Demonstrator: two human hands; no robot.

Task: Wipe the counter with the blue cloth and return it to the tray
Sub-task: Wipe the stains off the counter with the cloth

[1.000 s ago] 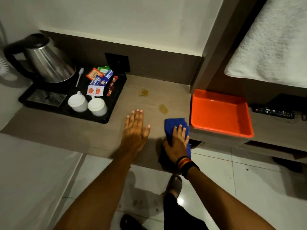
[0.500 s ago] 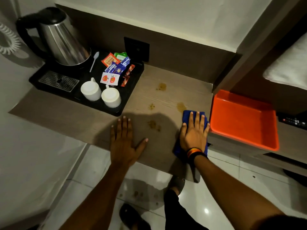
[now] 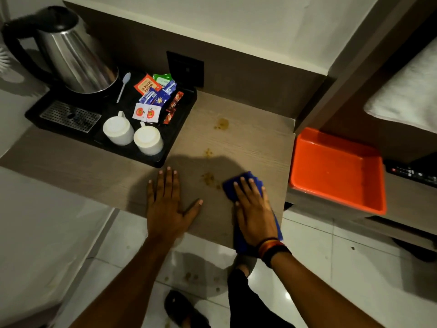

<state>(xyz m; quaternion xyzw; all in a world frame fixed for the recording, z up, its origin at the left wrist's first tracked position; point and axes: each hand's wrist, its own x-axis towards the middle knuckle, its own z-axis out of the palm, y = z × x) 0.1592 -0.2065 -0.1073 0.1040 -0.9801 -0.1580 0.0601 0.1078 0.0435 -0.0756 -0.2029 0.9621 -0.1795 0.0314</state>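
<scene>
Blue cloth lies under our flat right hand on the counter; our left hand rests flat, empty.

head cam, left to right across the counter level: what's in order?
kettle → black tray → left hand → right hand pressing the blue cloth → orange tray → remote

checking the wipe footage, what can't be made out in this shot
- Head view: most of the blue cloth lies under the right hand, so the counter beneath is hidden.
- Remote: cut off by the right edge, buttons too small.
- Kettle handle: blurred, cropped at the left edge.
- Sachets: most print too small.
</scene>
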